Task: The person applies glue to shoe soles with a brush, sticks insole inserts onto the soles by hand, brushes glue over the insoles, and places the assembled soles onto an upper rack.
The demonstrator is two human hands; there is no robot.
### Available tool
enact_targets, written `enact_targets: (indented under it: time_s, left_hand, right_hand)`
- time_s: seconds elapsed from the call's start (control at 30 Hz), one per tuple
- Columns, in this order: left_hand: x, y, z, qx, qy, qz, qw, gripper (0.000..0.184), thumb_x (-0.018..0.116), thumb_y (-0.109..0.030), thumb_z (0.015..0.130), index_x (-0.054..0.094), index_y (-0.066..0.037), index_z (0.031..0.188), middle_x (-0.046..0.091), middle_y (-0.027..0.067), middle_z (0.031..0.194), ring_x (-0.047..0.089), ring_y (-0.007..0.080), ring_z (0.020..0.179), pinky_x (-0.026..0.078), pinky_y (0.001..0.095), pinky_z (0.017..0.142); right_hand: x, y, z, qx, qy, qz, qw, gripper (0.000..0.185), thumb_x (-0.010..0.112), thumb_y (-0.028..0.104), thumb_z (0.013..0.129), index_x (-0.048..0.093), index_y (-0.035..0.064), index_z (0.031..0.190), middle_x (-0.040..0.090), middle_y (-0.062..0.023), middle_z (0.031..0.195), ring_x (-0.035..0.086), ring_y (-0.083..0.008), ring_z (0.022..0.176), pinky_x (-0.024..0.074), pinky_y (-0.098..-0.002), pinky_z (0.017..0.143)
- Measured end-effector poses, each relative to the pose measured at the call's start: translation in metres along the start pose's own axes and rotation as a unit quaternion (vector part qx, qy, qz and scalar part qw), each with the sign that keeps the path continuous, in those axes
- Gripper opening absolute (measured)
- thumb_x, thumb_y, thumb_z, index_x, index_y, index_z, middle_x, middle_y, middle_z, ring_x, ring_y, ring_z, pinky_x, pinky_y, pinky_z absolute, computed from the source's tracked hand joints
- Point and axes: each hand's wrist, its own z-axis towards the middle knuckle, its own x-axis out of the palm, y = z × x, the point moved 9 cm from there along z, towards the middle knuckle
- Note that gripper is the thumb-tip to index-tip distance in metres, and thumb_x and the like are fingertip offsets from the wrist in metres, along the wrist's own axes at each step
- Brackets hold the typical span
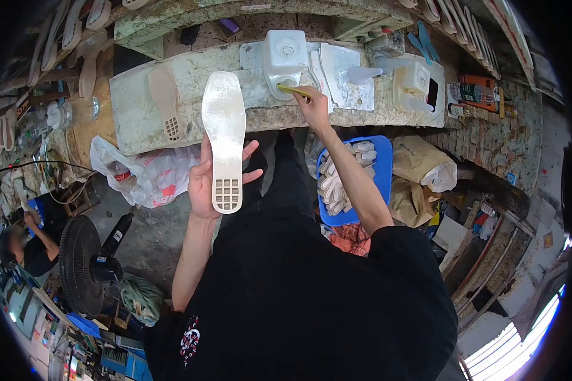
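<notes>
My left hand [201, 185] holds a cream shoe sole [225, 127] from beneath, thumb at its left edge and fingertips sticking out at the right. The sole's smooth part looks wet and glossy; a square grid of hollows marks its heel end. My right hand [315, 109] pinches a slim yellow-handled brush [297, 91]. The far end of the brush dips into the cup-like mouth of a white plastic container [286, 54] on the bench, so its tip is hidden. Another sole [164, 95] lies on the bench to the left.
Narrow white strips [327, 73] lie right of the container on the stained workbench [130, 95]. Farther right stands a second white container [413, 82]. Below are a blue basin [383, 166] of pale pieces and plastic bags [147, 168]. A fan [82, 267] and another person [35, 251] are at left.
</notes>
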Motion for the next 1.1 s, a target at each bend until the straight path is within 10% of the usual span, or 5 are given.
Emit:
enact_targets:
  time_s: [0.47, 0.63, 0.7, 0.97, 1.1]
  left_hand:
    - [-0.024, 0.012, 0.006, 0.000, -0.021, 0.023, 1.000, 0.076, 0.044, -0.031, 0.103, 0.009, -0.031, 0.170, 0.027, 0.0129, 0.172, 0.031, 0.0482, 0.155, 0.048, 0.0715, 0.109]
    - [-0.042, 0.026, 0.021, -0.012, -0.015, 0.032, 0.999, 0.074, 0.044, -0.032, 0.103, 0.014, -0.033, 0.170, 0.029, 0.0118, 0.172, 0.035, 0.0459, 0.154, 0.050, 0.0693, 0.108]
    - [-0.047, 0.030, 0.027, -0.015, -0.023, 0.032, 0.999, 0.075, 0.044, -0.032, 0.102, 0.011, -0.034, 0.170, 0.032, 0.0109, 0.171, 0.037, 0.0460, 0.153, 0.049, 0.0695, 0.108]
    - [-0.006, 0.026, 0.024, 0.004, 0.034, 0.029, 0.999, 0.077, 0.042, -0.029, 0.102, 0.007, -0.034, 0.171, 0.030, 0.0111, 0.171, 0.036, 0.0473, 0.152, 0.048, 0.0709, 0.109]
    - [0.012, 0.015, 0.017, 0.031, 0.048, 0.029, 0.998, 0.077, 0.043, -0.029, 0.102, 0.007, -0.035, 0.171, 0.026, 0.0118, 0.173, 0.032, 0.0488, 0.154, 0.046, 0.0729, 0.110]
  right_hand:
    - [0.007, -0.025, -0.017, 0.094, 0.006, 0.051, 0.994, 0.017, 0.075, 0.012, 0.097, 0.079, -0.0030, 0.104, 0.078, -0.0081, 0.096, 0.060, -0.0106, 0.071, 0.0453, -0.0268, 0.062]
    - [0.055, -0.100, -0.058, 0.460, -0.056, 0.574, 0.675, 0.019, 0.067, 0.011, 0.099, 0.063, 0.0004, 0.115, 0.068, -0.0048, 0.089, 0.060, -0.0127, 0.073, 0.0487, -0.0267, 0.066]
    - [0.045, -0.063, -0.056, 0.441, -0.037, 0.615, 0.652, 0.018, 0.066, 0.012, 0.100, 0.064, 0.0000, 0.114, 0.068, -0.0055, 0.089, 0.061, -0.0121, 0.075, 0.0487, -0.0260, 0.066]
    - [-0.020, 0.164, 0.006, 0.132, 0.024, 0.244, 0.960, 0.022, 0.075, 0.017, 0.097, 0.078, -0.0044, 0.098, 0.075, -0.0064, 0.085, 0.066, -0.0115, 0.071, 0.0506, -0.0277, 0.066]
    - [-0.041, 0.255, 0.010, -0.139, 0.025, 0.070, 0.987, 0.017, 0.077, 0.011, 0.093, 0.078, -0.0042, 0.100, 0.078, -0.0112, 0.091, 0.073, -0.0149, 0.078, 0.0556, -0.0298, 0.070]
